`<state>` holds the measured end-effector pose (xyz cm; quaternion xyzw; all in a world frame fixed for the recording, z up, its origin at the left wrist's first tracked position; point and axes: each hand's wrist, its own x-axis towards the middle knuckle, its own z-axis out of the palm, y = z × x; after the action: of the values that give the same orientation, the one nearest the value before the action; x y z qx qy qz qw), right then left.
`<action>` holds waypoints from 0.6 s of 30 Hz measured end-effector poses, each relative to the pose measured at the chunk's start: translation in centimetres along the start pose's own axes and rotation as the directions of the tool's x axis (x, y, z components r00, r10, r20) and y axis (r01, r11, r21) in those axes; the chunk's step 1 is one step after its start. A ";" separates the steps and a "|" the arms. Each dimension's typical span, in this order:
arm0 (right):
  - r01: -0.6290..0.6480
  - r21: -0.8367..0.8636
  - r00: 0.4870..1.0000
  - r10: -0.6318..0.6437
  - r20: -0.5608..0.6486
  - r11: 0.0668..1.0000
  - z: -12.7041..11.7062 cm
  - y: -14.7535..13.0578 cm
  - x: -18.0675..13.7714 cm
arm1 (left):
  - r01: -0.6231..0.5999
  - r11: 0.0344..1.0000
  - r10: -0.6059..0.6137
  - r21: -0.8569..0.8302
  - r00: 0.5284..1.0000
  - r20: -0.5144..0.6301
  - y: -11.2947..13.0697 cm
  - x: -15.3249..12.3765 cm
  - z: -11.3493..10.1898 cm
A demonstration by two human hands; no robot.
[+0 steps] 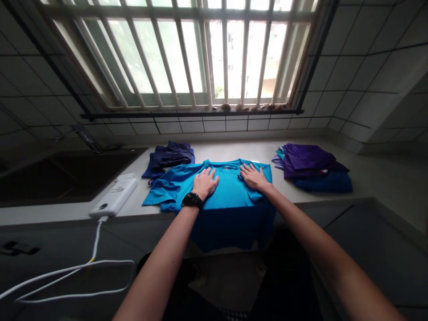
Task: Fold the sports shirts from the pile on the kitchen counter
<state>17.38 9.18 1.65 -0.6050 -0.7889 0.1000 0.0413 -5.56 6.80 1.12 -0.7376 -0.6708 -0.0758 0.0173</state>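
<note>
A bright blue T-shirt (230, 189) lies spread on the white counter, its collar toward the window and its lower part hanging over the front edge. My left hand (205, 183) rests flat on the shirt to the left of the collar, fingers apart, with a black watch (192, 200) on the wrist. On the other side of the collar, my right hand (253, 177) also presses flat with its fingers spread. The shirt's left sleeve side extends out over the counter. On the right, the sleeve looks folded inward beneath my right hand.
A pile of dark blue clothes (170, 158) sits behind the shirt at left. Purple and blue folded clothes (310, 162) are stacked at right. A white power bank (115, 196) with a white cable (97, 240) lies beside the dark sink (133, 156). Behind stands a barred window (190, 58).
</note>
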 end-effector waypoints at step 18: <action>0.009 -0.003 0.999 -0.009 -0.044 1.000 0.8 1.5 1.7 | 0.628 0.774 -0.633 -0.077 0.773 -0.056 -12.9 -10.1 -5.5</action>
<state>18.15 11.13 0.42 -0.6034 -0.7907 0.0854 0.0583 -19.74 -2.57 4.17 -0.4668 -0.8756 -0.1242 -0.0027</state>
